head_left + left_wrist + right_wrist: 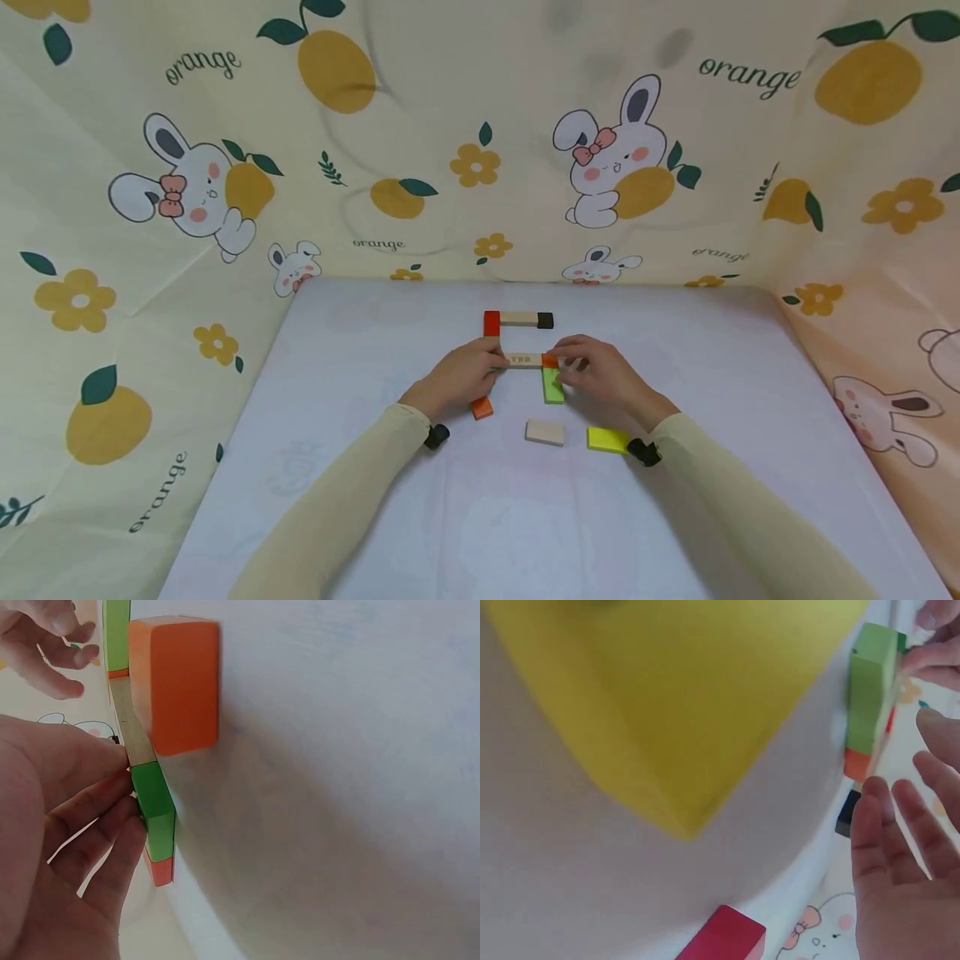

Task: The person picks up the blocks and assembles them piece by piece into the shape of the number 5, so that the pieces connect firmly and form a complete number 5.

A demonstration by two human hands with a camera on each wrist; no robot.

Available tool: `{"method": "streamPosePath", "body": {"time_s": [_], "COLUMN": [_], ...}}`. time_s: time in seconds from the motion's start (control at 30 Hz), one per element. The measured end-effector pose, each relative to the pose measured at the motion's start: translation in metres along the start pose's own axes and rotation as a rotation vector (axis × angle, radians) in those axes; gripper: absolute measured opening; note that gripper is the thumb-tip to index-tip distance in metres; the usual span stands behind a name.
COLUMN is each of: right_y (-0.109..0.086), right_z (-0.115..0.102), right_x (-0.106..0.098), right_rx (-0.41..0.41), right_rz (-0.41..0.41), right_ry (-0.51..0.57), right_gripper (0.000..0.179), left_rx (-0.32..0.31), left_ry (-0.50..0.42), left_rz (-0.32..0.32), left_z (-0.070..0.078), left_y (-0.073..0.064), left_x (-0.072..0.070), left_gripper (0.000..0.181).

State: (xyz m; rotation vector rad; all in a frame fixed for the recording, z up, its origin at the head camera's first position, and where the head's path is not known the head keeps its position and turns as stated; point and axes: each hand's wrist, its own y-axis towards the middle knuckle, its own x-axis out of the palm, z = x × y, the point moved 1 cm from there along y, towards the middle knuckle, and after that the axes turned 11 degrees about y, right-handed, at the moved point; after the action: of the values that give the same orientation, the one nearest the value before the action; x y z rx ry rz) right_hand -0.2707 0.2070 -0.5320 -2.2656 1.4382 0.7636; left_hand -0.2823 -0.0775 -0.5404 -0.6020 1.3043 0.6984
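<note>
My left hand pinches a dark green block at the left end of a wooden block with engraved marks. Its thumb tip lies by the joint between these two. At the wooden block's right end sits a small orange block, followed by a light green block toward me. Close to that corner, my right hand has its fingers spread and loosely bent, holding nothing. Farther back, a red block, a plain wooden block and a black block form the top row.
Below the left hand lies an orange block. A loose wooden block and a yellow block lie nearer me, the yellow one beside the right wrist. A crimson block shows in the right wrist view. Patterned cloth surrounds the white table.
</note>
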Motion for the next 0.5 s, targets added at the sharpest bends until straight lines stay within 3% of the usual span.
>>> {"method": "streamPosePath", "body": {"time_s": [0.27, 0.5], "right_y": [0.0062, 0.0096], "right_z": [0.0030, 0.0071], "right_x": [0.0042, 0.0040], "right_rx": [0.021, 0.037], "right_rz": [-0.080, -0.097], "right_ry": [-0.003, 0.002], "right_gripper": [0.042, 0.041], "left_rx": [0.012, 0.013], "left_ry": [-0.001, -0.009], "left_rz": [0.008, 0.009], "left_z": [-0.0007, -0.0020], "left_y": [-0.0008, 0.0000], "left_x": [0.0007, 0.0000], "left_gripper": [0.031, 0.031]}}
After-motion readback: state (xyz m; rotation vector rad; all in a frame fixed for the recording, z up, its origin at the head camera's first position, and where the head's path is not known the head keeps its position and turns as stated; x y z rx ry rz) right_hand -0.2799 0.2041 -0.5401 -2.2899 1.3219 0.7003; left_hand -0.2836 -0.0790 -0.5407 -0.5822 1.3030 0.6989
